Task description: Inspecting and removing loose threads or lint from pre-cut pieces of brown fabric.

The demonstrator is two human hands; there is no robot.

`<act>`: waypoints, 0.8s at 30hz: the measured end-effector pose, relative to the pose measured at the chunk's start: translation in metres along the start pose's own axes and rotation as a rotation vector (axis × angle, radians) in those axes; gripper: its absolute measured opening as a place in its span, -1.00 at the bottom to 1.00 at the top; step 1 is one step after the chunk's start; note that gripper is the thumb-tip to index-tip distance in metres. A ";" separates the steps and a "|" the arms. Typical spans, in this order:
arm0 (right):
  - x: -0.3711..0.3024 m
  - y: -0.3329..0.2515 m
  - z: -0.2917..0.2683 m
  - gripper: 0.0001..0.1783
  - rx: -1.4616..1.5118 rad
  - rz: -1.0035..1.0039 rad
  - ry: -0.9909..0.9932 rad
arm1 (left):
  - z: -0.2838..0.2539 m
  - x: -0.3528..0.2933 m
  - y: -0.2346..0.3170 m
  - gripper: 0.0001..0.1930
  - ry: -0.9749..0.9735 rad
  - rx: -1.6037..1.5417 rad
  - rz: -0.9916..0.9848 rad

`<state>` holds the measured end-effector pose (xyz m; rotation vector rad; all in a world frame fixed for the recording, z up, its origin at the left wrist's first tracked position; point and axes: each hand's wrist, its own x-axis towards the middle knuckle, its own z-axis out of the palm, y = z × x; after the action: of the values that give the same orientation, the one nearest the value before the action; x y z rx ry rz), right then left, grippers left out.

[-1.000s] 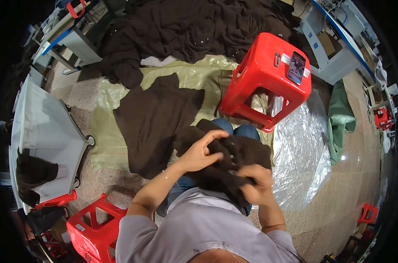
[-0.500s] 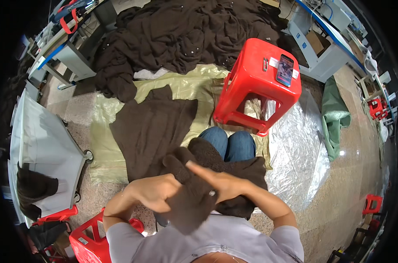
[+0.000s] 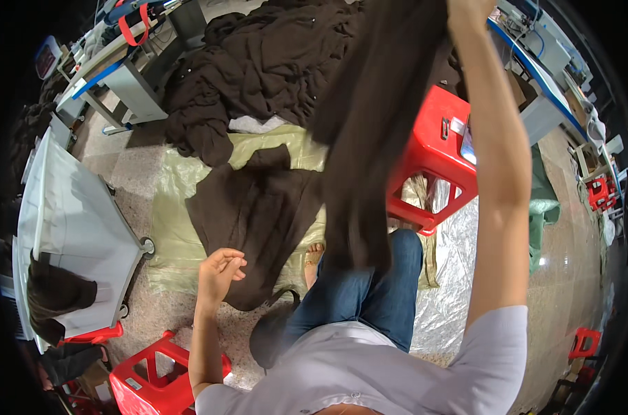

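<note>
My right hand [image 3: 470, 14] is raised at the top edge, closed on one end of a dark brown knit garment [image 3: 369, 145]. The garment hangs long and blurred from it, down over my knees and in front of the red stool. My left hand [image 3: 220, 275] is empty, its fingers loosely bent and apart. Just beyond it a second brown garment piece [image 3: 248, 221] lies spread on a yellowish plastic sheet [image 3: 169, 242]. The fingertips of my right hand are partly cut off by the picture's edge.
A large heap of brown garments [image 3: 258, 76] lies ahead. The red stool [image 3: 435, 155] carries a phone [image 3: 468, 146] and a small metal tool [image 3: 445, 128]. A wheeled white cart [image 3: 86, 228] stands left, with another red stool [image 3: 151, 377] near me. Tables flank the heap.
Both hands were together at my lap, handling the bunched brown garment. My right hand has lifted it up and forward to the right; my left hand has let go and moved left.
</note>
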<state>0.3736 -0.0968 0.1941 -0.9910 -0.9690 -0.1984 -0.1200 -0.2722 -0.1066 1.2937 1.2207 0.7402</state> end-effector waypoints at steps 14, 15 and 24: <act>-0.356 0.060 -0.185 -0.49 -0.433 0.445 -1.293 | 0.011 0.083 -0.329 -0.30 0.265 0.738 -0.285; -0.397 0.056 -0.201 -0.47 -0.559 0.382 -1.290 | 0.016 0.071 -0.332 -0.17 0.325 0.692 -0.482; -0.469 -0.017 -0.255 -0.34 -0.951 0.088 -1.280 | 0.017 0.022 -0.459 0.10 0.793 -0.002 -1.122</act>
<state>0.2420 -0.4302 -0.2021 -2.1288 -2.0654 0.1143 -0.1962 -0.3450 -0.5545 0.1031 2.2523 0.3777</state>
